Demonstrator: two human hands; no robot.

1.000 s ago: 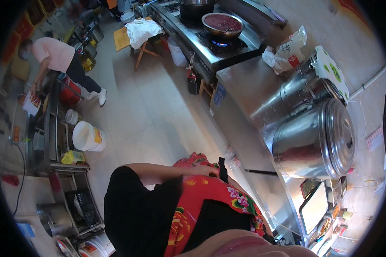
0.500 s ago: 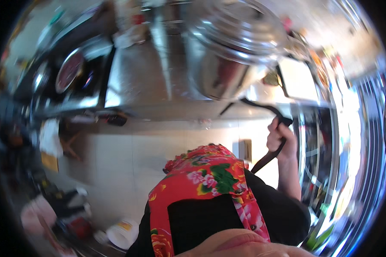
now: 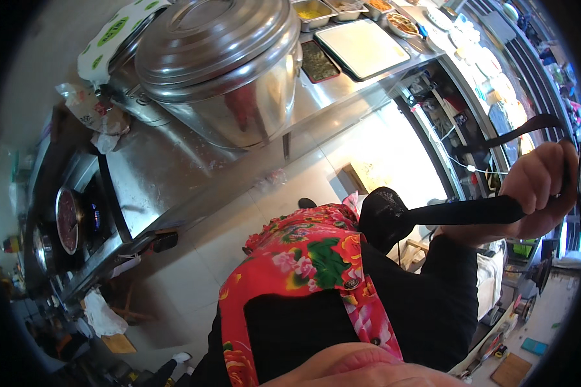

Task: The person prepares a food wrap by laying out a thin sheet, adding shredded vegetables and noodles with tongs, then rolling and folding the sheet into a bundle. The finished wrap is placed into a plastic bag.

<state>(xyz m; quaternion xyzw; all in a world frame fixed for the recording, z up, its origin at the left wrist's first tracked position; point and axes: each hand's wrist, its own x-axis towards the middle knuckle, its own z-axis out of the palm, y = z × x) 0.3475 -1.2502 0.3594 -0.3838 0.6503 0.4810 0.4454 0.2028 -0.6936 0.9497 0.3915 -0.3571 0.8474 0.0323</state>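
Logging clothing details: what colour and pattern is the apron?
Red apron with pink and green flowers; head view.

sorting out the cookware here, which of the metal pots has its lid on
The big steel pot on the counter, topped by a domed lid. The small pot on the lit burner is open, showing dark red contents.

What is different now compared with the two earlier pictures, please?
The right hand has come up at the right, closed on a black strap and pulled it taut across the body. The left hand is not in view. The floral apron and the big steel pot on the counter are unchanged.
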